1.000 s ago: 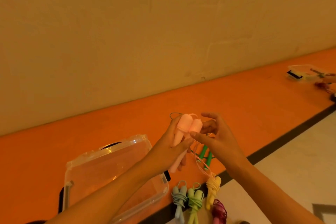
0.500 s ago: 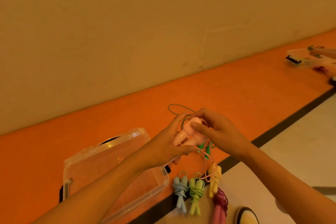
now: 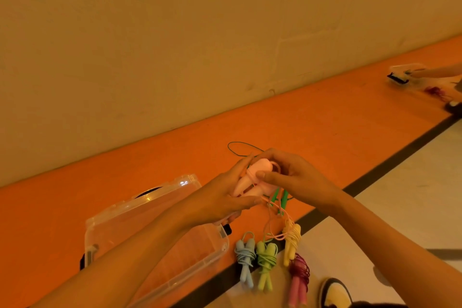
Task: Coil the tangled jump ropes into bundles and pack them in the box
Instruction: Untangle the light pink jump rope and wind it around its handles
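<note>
Hands, left [image 3: 220, 199] and right [image 3: 298, 177], gripping pink rope [image 3: 252, 176]; green rope [image 3: 284, 199] beneath; box [image 3: 150, 204], coiled bundles [image 3: 266, 259] beside.

Clear glossy plastic box [image 3: 155, 230], smooth matt pink handles [image 3: 252, 180], seemingly rubbery cord [image 3: 271, 222]

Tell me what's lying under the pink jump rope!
Two green handles and a green cord loop lie on the orange floor beneath the pink jump rope. The right grip covers the handles' tops, so where cord meets them is hidden.
</note>
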{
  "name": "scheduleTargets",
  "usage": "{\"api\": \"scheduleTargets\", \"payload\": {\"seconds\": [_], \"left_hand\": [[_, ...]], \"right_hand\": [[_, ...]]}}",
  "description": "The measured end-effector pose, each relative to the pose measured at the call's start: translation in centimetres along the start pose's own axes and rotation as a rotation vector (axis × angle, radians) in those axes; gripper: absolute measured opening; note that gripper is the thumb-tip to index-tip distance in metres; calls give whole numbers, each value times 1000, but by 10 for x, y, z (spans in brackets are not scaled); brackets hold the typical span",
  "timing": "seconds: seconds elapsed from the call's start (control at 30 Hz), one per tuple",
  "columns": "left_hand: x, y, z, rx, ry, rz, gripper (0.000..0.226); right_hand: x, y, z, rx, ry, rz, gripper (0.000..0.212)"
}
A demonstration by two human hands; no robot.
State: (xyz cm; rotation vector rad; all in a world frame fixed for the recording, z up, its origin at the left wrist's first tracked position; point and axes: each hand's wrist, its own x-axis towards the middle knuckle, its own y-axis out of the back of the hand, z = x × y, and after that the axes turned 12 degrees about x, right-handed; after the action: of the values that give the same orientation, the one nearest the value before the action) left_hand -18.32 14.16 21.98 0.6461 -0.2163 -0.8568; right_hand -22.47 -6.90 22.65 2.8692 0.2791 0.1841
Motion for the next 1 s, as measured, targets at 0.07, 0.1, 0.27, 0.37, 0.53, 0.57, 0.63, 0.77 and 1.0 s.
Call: {"api": "scheduleTargets", "payload": {"seconds": [0.07,0.1,0.27,0.37,0.53,0.57,0.63,0.77,1.0], "left_hand": [[0,0,1,35,16,-13,92],[1,0,1,34,19,-16,92],[2,2,3,-22,-17,-45,91],[3,3,-1,-20,-5,-46,94],[3,3,-2,-23,7,-25,96],[3,4,-1,-8,7,-15,97],[3,5,-1,8,8,-21,96],[3,4,-1,-15,-54,-48,85],[5,5,-2,46,-23,-18,94]], "right_hand": [[0,-1,-2,-50,10,34,35],[1,-2,-3,-73,18,48,41],[3,2,-7,-29,30,31,30],[1,5,-7,17,34,-20,16],[3,1,-10,-85,74,38,16],[3,1,-11,-90,81,48,16],[3,0,-10,-87,77,38,16],[0,3,-7,-87,95,-50,31],[1,3,-5,-121,93,1,24]]}}
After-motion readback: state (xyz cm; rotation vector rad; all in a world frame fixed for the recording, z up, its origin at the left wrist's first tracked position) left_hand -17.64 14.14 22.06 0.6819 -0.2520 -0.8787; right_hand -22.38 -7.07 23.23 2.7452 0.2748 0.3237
